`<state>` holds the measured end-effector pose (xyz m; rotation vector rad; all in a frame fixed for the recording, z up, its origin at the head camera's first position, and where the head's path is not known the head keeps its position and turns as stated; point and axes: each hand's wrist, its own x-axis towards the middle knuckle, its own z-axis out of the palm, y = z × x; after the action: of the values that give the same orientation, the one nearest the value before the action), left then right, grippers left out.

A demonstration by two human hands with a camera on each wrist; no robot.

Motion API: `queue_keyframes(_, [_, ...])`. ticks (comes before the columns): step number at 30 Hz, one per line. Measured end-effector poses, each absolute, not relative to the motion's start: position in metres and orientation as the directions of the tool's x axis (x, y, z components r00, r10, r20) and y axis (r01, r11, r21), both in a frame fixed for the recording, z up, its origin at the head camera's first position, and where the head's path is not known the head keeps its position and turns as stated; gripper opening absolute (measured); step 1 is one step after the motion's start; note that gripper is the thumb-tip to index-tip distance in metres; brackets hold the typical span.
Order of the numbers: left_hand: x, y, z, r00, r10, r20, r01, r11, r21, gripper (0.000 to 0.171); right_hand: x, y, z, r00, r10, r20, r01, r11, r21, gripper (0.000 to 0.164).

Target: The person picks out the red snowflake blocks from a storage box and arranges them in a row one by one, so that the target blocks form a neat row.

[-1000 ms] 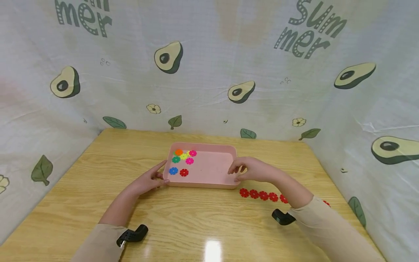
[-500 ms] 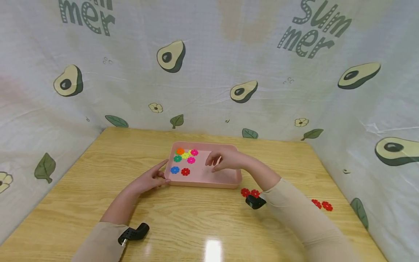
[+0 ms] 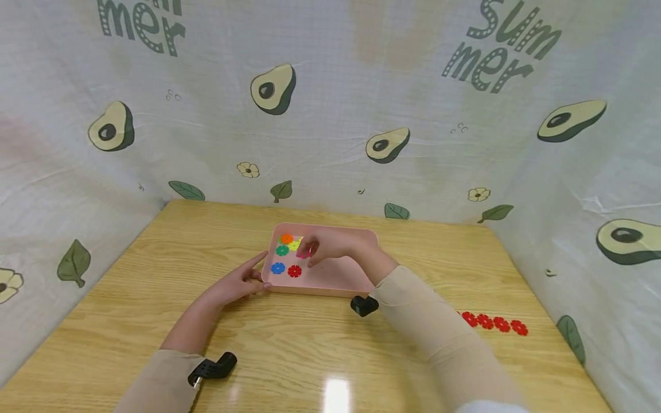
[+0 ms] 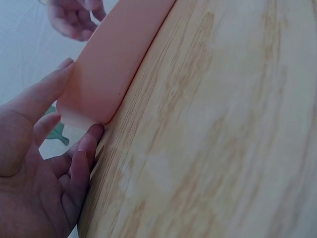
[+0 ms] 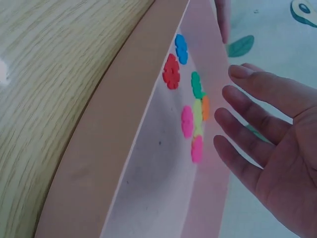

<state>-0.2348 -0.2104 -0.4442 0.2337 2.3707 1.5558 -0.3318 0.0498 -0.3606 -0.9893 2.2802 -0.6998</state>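
A shallow pink tray stands on the wooden table. At its front left corner my left hand holds it, thumb on the front wall and fingers at the side. My right hand hovers over the tray's left half, fingers loosely bent and nothing between them in the right wrist view. Below it lie notched plastic flower discs: blue, red, green, orange, yellow and two pink, one pink disc nearer the front. In the head view the right hand partly hides the pink ones.
A row of red flower discs lies on the table to the right of the tray, its left part hidden by the right sleeve. Behind the table hangs a pale curtain printed with avocados.
My right hand has moved left, from the tray's right edge to above the discs in its left part. The left hand stays at the corner. The sleeve now covers other discs of the row.
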Motion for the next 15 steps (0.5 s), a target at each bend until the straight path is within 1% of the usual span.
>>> queue_keyframes(8, [-0.236, -0.209, -0.447, -0.944, 0.292, -0.157, -0.027, 0.403, 0.915, 0.086, -0.339, 0.031, -0.375, -0.57, -0.757, -0.318, -0.527, 0.635, -0.565, 0.023])
queue_keyframes(11, [-0.236, -0.209, -0.447, -0.943, 0.298, -0.149, -0.019, 0.399, 0.917, 0.086, -0.342, 0.025, -0.38, -0.554, -0.762, -0.335, -0.556, 0.638, -0.532, 0.024])
queue_keyframes(15, [-0.236, -0.21, -0.446, -0.943, 0.3, -0.142, -0.013, 0.395, 0.918, 0.086, -0.344, 0.017, -0.385, -0.537, -0.764, -0.358, -0.562, 0.641, -0.522, 0.026])
